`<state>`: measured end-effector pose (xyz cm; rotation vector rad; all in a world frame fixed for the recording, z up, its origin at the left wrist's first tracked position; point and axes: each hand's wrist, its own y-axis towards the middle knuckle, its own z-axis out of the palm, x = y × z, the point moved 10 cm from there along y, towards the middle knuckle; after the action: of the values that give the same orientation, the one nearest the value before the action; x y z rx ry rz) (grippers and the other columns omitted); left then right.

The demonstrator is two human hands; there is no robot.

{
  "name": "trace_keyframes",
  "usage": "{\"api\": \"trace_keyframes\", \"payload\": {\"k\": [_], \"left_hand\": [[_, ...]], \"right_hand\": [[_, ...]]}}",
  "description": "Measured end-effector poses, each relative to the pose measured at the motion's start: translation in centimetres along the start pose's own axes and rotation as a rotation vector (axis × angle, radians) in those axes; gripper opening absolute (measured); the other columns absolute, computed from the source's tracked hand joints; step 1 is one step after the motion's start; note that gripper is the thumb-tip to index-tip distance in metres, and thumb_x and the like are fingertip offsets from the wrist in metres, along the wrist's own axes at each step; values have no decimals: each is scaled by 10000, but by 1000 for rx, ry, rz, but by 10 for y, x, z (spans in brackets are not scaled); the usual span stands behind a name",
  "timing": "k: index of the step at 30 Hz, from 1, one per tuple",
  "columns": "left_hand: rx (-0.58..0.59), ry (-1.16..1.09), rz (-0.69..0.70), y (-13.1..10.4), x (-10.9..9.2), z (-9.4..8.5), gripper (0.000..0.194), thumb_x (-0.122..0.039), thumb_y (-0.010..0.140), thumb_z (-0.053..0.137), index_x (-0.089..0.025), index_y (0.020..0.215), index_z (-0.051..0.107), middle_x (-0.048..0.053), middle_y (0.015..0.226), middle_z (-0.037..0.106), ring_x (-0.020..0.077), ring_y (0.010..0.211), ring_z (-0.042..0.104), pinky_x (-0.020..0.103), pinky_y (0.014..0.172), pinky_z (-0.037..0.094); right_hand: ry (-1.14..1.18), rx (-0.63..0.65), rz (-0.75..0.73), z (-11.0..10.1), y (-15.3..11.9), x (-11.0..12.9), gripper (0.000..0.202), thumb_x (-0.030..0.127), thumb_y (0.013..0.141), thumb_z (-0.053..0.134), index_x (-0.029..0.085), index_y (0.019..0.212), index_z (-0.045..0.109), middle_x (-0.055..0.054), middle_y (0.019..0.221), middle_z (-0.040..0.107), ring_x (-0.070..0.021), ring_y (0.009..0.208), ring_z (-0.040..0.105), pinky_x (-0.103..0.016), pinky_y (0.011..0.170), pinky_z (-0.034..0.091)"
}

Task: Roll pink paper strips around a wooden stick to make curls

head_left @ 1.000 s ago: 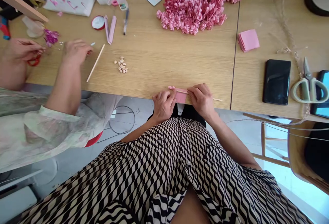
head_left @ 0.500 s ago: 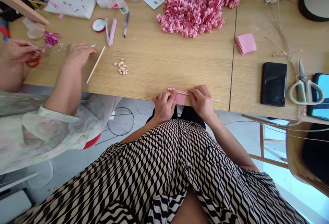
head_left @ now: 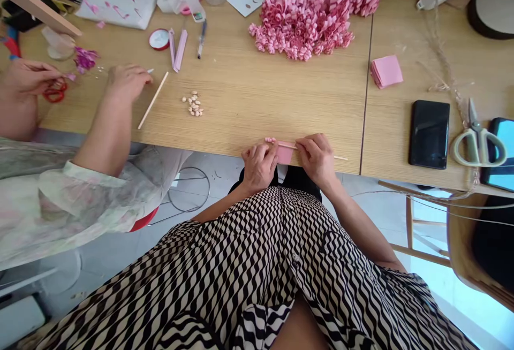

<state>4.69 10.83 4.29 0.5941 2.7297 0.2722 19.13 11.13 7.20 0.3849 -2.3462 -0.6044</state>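
At the table's near edge lies a small pink sheet, paper or thin cloth, with a slim wooden stick along its upper edge. My left hand is closed, its fingers pressed down on the sheet's left side. Just beyond those fingertips pokes out a curled pink bit. Closed too, my right hand pinches the stick at the sheet's right side, and the stick's bare end sticks out to the right. What lies under my fingertips is hidden.
Curled pink strips are heaped at the back. To the right lie a stack of pink squares, a black phone and scissors. On the left, a co-worker's hand is near another stick and several pale beads.
The whole view has shifted slightly, so things sit a little further right. My hands keep nearly the same grip on the sheet and stick.
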Motion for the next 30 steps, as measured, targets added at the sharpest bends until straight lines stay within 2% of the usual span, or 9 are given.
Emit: {"api": "trace_keyframes", "payload": {"k": [5, 25, 30], "left_hand": [[-13, 6, 8, 0, -1, -2, 467, -398, 1009, 310, -189, 1325, 583, 110, 1010, 623, 230, 962, 497, 390, 867, 285], [67, -2, -12, 3, 0, 3, 476, -412, 1006, 299, -200, 1328, 578, 117, 996, 603, 242, 943, 486, 384, 820, 282], [42, -3, -18, 5, 0, 1, 478, -411, 1010, 291, -194, 1330, 573, 118, 1000, 612, 237, 941, 483, 369, 801, 287]], "right_hand": [[7, 19, 30, 2, 0, -4, 160, 227, 938, 500, 213, 937, 659, -65, 866, 632, -194, 830, 549, -366, 753, 480], [5, 29, 38, 3, 0, -4, 166, 230, 940, 492, 213, 949, 656, -64, 884, 627, -195, 850, 558, -375, 767, 484], [10, 29, 49, 4, 0, -6, 169, 237, 940, 491, 213, 933, 658, -68, 879, 625, -197, 845, 552, -378, 767, 479]]}}
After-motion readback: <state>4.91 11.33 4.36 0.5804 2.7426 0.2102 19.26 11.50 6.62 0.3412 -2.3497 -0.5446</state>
